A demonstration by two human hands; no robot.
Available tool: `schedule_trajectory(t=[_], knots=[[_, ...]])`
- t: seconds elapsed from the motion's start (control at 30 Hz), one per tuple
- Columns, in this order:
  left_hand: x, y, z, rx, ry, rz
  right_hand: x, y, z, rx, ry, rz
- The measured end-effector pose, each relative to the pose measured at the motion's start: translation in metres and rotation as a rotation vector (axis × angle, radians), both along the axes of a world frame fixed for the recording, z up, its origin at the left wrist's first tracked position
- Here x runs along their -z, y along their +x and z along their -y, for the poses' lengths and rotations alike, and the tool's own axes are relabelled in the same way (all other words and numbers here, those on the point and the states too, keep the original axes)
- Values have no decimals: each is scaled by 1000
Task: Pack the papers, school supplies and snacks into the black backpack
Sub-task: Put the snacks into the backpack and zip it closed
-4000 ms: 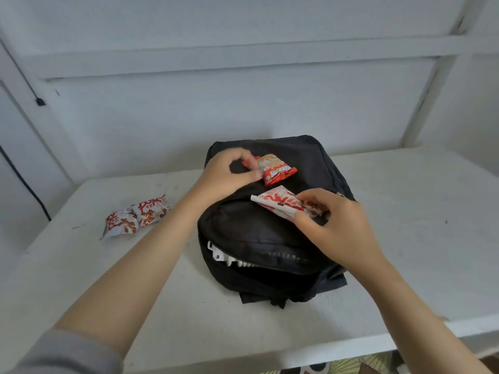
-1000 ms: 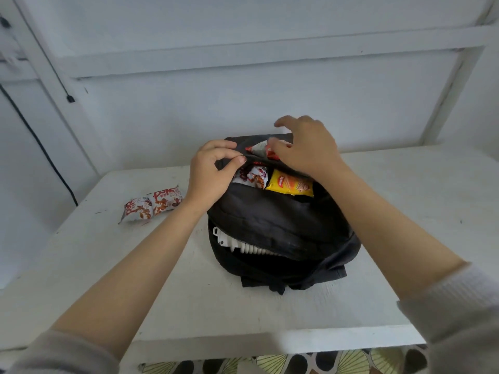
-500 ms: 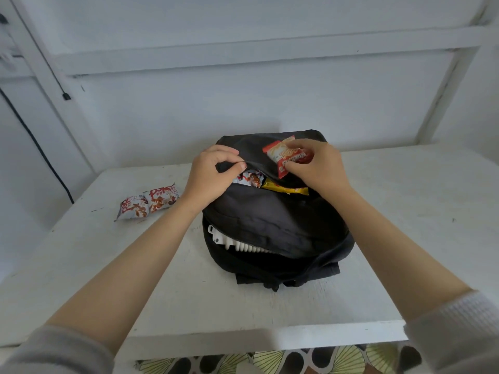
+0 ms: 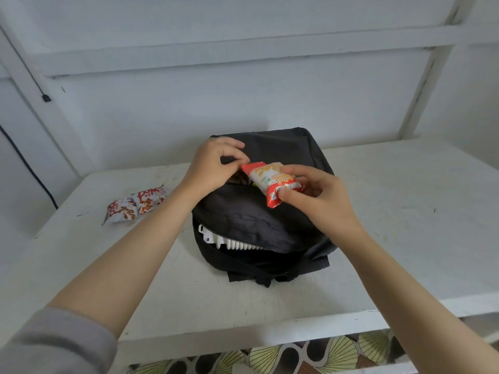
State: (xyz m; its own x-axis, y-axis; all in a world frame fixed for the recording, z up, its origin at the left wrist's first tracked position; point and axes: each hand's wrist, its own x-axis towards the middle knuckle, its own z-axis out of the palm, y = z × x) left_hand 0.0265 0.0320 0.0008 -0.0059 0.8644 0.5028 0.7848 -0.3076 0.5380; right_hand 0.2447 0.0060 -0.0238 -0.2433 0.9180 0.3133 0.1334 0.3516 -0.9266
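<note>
The black backpack (image 4: 243,225) lies flat in the middle of the white table (image 4: 405,211), its main zip partly open with something white (image 4: 224,240) showing inside. My left hand (image 4: 213,166) pinches the edge of the front pocket's opening. My right hand (image 4: 318,195) holds a red and white snack packet (image 4: 270,182) by its near end, its far end at that pocket's mouth. A dark snack wrapper (image 4: 239,180) peeks out of the pocket. Two joined red and white snack packets (image 4: 135,205) lie on the table to the left of the backpack.
A white wall with wooden battens (image 4: 243,49) rises right behind the table. A black cable (image 4: 24,157) runs down the wall at the left. Patterned floor (image 4: 270,357) shows below the table's front edge.
My right hand has brought the red and white packet down from the backpack's top to the front pocket's mouth. The yellow packet seen in the pocket is now hidden. My left hand stays on the pocket edge.
</note>
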Motion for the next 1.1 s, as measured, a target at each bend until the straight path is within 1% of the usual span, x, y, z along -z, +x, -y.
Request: schedule_trajectory(t=[0.07,0.1,0.17,0.27,0.3,0.37,0.47,0.57,0.63,0.7,0.73,0.8,0.87,0.9,1.0,1.1], knots=[[-5,1,-2,-59,108,46,0,-2,6,-91,-20,25],[-7,1,-3,-82,156,58,0,-4,8,-111,-18,71],[-10,3,-4,-111,227,66,0,-10,6,-68,3,136],[-10,6,-4,-123,310,63,-1,-24,-2,58,14,161],[-9,6,-3,-121,326,70,-1,-29,-4,69,34,196],[-8,6,-1,-119,350,76,-2,-39,-8,14,75,284],[-7,5,0,-118,369,66,-2,-55,-20,-152,39,428],[-7,4,1,-114,367,73,-7,-67,-28,-291,-35,490],[-7,3,1,-115,360,75,-8,-72,-28,-282,-29,547],[-7,2,1,-118,341,72,-5,-76,-21,-168,57,611],[-7,1,1,-121,332,69,-1,-77,-17,-99,117,613],[-7,-1,0,-120,324,60,6,-76,-5,-24,211,545],[-7,-3,0,-112,317,55,8,-72,3,-42,273,458],[-7,-3,0,-106,313,59,7,-70,4,-75,281,444],[-7,-2,0,-83,304,88,2,-67,-1,-191,194,553],[-7,-3,0,-69,299,100,-4,-73,-17,-219,81,615]])
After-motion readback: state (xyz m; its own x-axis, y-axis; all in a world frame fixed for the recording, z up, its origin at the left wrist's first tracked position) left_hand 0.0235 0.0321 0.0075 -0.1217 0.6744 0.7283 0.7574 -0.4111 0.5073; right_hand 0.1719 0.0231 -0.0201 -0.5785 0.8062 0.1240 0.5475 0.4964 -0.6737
